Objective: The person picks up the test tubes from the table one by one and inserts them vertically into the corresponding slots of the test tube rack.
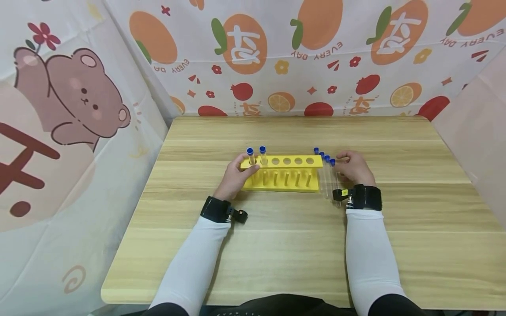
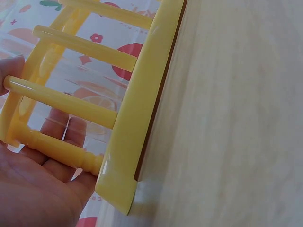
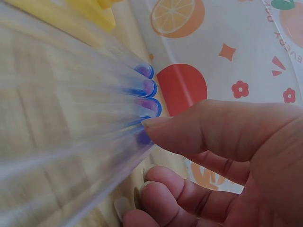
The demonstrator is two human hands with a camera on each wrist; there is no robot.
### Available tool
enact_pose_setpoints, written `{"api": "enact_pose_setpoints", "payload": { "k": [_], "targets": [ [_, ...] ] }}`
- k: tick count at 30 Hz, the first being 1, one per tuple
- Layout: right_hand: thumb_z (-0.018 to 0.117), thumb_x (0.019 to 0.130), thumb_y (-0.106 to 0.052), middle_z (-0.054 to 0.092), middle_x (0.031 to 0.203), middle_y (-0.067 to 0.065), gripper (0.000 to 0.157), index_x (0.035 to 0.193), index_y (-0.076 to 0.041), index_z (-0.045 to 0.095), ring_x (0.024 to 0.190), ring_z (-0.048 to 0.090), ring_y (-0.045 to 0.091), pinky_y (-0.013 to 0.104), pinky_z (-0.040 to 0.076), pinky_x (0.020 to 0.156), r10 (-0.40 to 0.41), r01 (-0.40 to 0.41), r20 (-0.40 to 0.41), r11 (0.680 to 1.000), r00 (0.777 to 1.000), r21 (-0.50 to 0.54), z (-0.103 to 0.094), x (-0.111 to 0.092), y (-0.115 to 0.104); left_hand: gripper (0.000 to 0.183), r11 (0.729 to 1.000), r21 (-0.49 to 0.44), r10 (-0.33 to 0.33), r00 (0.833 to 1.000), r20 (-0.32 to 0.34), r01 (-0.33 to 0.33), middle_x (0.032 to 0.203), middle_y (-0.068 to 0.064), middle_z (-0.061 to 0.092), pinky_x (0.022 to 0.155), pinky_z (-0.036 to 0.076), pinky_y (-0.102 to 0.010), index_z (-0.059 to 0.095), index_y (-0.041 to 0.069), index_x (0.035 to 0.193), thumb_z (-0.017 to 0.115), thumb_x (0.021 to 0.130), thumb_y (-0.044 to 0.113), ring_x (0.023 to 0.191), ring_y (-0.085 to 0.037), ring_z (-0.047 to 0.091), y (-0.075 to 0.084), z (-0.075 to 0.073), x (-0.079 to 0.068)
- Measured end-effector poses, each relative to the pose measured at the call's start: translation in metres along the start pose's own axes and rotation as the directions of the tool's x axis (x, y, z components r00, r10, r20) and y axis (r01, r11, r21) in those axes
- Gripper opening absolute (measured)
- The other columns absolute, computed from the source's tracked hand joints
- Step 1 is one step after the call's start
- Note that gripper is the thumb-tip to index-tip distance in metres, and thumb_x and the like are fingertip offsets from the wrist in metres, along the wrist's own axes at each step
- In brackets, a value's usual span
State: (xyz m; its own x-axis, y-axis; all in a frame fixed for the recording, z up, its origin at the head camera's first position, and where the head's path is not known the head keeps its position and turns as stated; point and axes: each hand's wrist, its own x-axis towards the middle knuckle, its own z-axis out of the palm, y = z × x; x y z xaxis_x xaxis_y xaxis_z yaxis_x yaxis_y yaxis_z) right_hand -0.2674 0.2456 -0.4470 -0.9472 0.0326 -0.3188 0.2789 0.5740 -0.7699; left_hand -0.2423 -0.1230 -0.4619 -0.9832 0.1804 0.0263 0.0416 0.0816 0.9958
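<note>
A yellow test tube rack (image 1: 282, 161) stands in the middle of the table. My left hand (image 1: 234, 177) grips its left end, thumb at the front of the top bar and fingers behind an end post (image 2: 57, 147). Two clear test tubes with blue caps, one at the far left (image 1: 250, 151) and one beside it (image 1: 262, 150), stand in the rack. Several more blue-capped test tubes (image 1: 323, 175) lie side by side at its right end. My right hand (image 1: 354, 168) is beside their caps, its thumb (image 3: 184, 130) right at the nearest cap, other fingers loosely curled below.
The light wooden table (image 1: 288, 250) reaches back to a fruit-printed cloth (image 1: 245, 44). A bear-printed cloth (image 1: 87, 92) hangs on the left. Each wrist bears a black strap with a small camera; the right camera (image 1: 339, 195) overlaps the lower ends of the lying tubes.
</note>
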Motion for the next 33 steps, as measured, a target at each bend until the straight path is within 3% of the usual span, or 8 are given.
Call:
{"api": "enact_pose_setpoints", "payload": {
  "k": [14, 24, 33],
  "targets": [
    [0.069, 0.086, -0.012, 0.055, 0.102, 0.015, 0.052, 0.134, -0.006, 0.049, 0.070, 0.056, 0.022, 0.031, 0.048, 0.059, -0.005, 0.005, -0.010, 0.999, 1.000, -0.033, 0.001, -0.001, -0.001, 0.043, 1.000, -0.006, -0.014, 1.000, 0.002, 0.014, 0.153, -0.011, 0.038, 0.085, 0.051, -0.021, 0.056, 0.009, 0.131, 0.070, 0.093, 0.022, 0.110, -0.021, 0.056, 0.000, 0.000, 0.000],
    [0.071, 0.086, -0.013, 0.052, 0.111, 0.016, 0.061, 0.141, -0.007, 0.045, 0.076, 0.058, 0.022, 0.030, 0.051, 0.062, 0.007, -0.007, 0.002, 1.000, 1.000, -0.018, 0.003, -0.001, -0.001, 0.044, 0.999, -0.004, -0.051, 0.999, 0.017, 0.051, 0.156, -0.012, 0.035, 0.087, 0.051, -0.021, 0.054, 0.008, 0.135, 0.067, 0.094, 0.018, 0.116, -0.021, 0.054, 0.002, -0.002, 0.002],
    [0.070, 0.087, -0.015, 0.054, 0.118, 0.019, 0.064, 0.145, -0.006, 0.044, 0.078, 0.058, 0.023, 0.030, 0.051, 0.062, 0.006, -0.006, 0.001, 0.999, 1.000, -0.036, 0.003, 0.000, -0.001, 0.041, 0.999, 0.007, -0.037, 0.999, 0.027, 0.037, 0.154, -0.018, 0.037, 0.087, 0.050, -0.020, 0.054, 0.003, 0.132, 0.066, 0.095, 0.015, 0.115, -0.021, 0.053, 0.029, 0.002, -0.009]
  ]
}}
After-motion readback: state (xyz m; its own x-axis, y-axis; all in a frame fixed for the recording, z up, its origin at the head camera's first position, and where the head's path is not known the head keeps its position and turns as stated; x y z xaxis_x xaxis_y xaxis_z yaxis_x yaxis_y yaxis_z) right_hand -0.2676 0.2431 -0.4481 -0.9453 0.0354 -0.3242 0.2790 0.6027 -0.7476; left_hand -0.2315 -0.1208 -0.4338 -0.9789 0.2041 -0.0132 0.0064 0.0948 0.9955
